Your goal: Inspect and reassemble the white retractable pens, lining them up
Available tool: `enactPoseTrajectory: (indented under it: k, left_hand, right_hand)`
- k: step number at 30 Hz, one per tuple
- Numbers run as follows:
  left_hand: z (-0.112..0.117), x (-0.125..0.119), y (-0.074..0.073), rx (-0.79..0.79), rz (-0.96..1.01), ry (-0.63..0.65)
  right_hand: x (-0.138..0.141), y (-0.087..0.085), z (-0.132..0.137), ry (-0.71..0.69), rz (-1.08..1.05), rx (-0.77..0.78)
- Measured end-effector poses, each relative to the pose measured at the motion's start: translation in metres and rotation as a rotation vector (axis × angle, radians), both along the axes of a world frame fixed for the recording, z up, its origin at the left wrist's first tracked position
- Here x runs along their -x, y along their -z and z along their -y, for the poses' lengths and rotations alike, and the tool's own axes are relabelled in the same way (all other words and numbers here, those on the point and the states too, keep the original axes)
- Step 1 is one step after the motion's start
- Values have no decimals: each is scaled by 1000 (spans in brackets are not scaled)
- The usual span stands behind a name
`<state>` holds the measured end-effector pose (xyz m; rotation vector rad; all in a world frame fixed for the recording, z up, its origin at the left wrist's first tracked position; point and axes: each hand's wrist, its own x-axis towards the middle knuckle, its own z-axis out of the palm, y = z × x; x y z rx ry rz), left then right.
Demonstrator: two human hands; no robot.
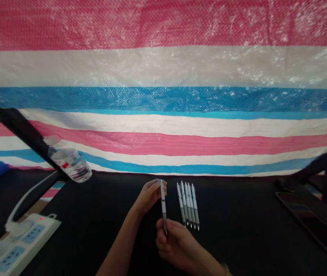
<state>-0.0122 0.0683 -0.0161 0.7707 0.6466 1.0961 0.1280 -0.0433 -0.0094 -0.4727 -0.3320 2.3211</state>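
Note:
A white pen with a grey grip is held nearly upright in the view, between both hands above the black table. At its upper, clicker end my left hand pinches it with thumb and fingers. My right hand grips the grey lower end near the tip. Just to the right, several matching pens lie side by side in a row, clicker ends away from me and tips toward me.
A clear plastic bottle leans by a black frame bar at left. A white power strip with a plug and cable lies front left. On the right is a dark phone. A striped sheet hangs behind the black table.

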Motion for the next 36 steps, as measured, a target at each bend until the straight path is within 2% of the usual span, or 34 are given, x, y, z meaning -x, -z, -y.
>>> enactPoseTrajectory:
  k: [4,9,15,17,22,25,36]
  left_hand:
    - [4,3,-5,1,-81,74]
    - [8,1,-9,-23,-163,45]
    - [8,-2,-12,-45,-158,-8]
    - [8,-1,-12,-38,-148,-15]
    - [7,0,-11,-15,-114,39]
    - [7,1,-10,-17,-102,58]
    - [7,1,-11,-13,-69,0]
  right_hand:
    - [-2,5,1,-63,-16,-1]
    - [0,10,4,-39,29,-31]
    - [2,9,7,19,110,-11]
    - [1,7,6,32,116,27]
    - [-2,1,4,-8,54,256]
    - [-2,-1,4,10,43,220]
    - [-5,-2,5,-28,67,185]
